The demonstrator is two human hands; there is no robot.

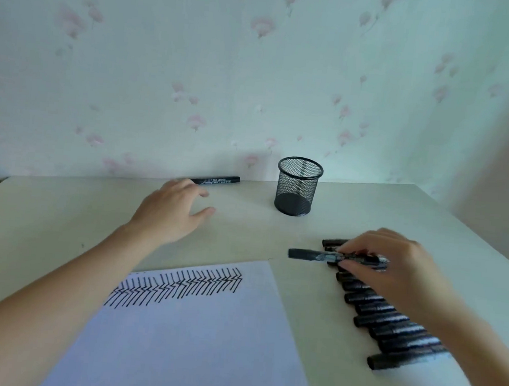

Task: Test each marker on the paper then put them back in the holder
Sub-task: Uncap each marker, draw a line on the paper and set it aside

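The right hand (391, 263) pinches a marker (318, 255) above the row of markers (389, 321), likely for testing; the left hand (171, 213), fingers spread and empty, reaches toward a stray marker (217, 180) just beyond its fingertips

light: soft, cool, even | shadows: faint | blur: right hand (394, 263) (motion) | edges: wide-angle bowing

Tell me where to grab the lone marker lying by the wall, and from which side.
Pinch the lone marker round the middle of its barrel, coming from above and the near side. It lies flat along the table's back edge, close to the wall, so nothing can come from behind. The left hand, open, is nearest to it; the right hand already holds another marker.
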